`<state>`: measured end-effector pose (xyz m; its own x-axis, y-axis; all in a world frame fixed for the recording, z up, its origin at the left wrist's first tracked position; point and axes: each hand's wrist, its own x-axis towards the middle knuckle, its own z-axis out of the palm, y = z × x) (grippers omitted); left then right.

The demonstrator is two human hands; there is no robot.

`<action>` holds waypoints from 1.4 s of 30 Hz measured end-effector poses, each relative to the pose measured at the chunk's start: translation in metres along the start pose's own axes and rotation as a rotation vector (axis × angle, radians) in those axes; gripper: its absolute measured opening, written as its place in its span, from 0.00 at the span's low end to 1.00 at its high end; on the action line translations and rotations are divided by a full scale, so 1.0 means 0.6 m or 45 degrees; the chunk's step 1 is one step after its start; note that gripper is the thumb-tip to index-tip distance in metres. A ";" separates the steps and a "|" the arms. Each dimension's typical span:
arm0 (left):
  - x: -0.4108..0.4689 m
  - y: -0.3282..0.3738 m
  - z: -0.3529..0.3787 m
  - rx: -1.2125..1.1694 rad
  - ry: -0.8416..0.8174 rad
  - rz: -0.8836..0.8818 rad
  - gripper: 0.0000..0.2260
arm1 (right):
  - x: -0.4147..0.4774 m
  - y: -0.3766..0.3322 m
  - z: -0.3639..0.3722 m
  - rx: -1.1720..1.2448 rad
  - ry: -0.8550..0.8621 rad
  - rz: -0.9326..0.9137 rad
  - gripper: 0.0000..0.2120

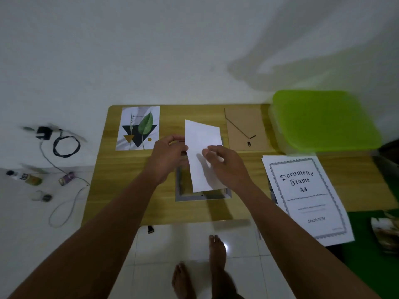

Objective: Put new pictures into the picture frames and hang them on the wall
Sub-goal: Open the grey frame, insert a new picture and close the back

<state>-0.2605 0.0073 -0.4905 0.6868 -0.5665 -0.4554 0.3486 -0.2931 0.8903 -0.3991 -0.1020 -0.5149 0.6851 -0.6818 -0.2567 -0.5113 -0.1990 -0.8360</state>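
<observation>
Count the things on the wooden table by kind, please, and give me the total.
Paper sheets: 3 (leaf print; white sheet, pinched by left hand and right hand; Document Frame A4 insert)
Picture frame: 1
Backing board: 1
Box with green lid: 1
Total: 6

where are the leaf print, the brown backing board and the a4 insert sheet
leaf print [138, 128], head view, on its middle
backing board [250, 124], head view, bare brown face above the cord
a4 insert sheet [305, 201], head view, white area near its middle
</observation>
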 end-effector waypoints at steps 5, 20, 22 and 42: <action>-0.047 0.041 0.044 -0.033 -0.182 -0.003 0.09 | -0.046 -0.056 -0.026 0.187 -0.094 -0.138 0.13; -0.086 -0.002 0.150 0.298 -0.174 -0.013 0.39 | -0.166 0.039 -0.208 0.470 0.376 0.036 0.28; -0.089 -0.009 0.178 0.364 -0.194 0.025 0.36 | -0.176 0.072 -0.234 0.439 0.411 0.087 0.25; -0.100 -0.202 0.523 0.682 0.052 0.089 0.30 | -0.100 0.388 -0.399 -0.150 0.262 0.334 0.28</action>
<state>-0.5437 -0.1649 -0.5722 0.7245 -0.5714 -0.3855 -0.0651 -0.6135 0.7870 -0.6834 -0.2758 -0.5777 0.4097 -0.8457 -0.3420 -0.7207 -0.0702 -0.6897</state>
